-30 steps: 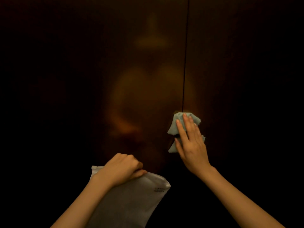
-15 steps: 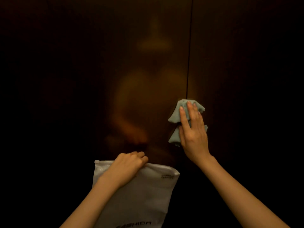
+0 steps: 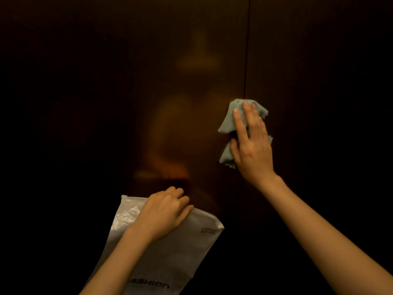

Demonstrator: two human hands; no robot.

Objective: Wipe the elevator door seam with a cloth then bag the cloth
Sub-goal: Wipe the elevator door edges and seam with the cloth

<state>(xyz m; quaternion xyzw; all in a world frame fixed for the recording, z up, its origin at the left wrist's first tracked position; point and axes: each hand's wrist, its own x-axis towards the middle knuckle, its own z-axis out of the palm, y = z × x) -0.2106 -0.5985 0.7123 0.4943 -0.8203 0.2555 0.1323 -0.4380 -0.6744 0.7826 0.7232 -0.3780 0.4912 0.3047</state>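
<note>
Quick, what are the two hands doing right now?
Left hand: curled, gripping the top edge of the white bag.
Right hand: open, straight fingers pressing the grey cloth on the door seam.

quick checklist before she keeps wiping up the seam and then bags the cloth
1. Cloth lies over the door seam: ok, its top edge covers the line.
2. Right hand presses the cloth flat with straight fingers: ok.
3. Seam above the cloth unobstructed: ok, a bare dark line runs to the top of the view.
4. Left hand grips the bag at its top edge: ok.
5. Bag mouth open to take the cloth: cannot tell, the hand covers the top edge.
6. Seam below the cloth wiped clean: cannot tell, too dark.
</note>
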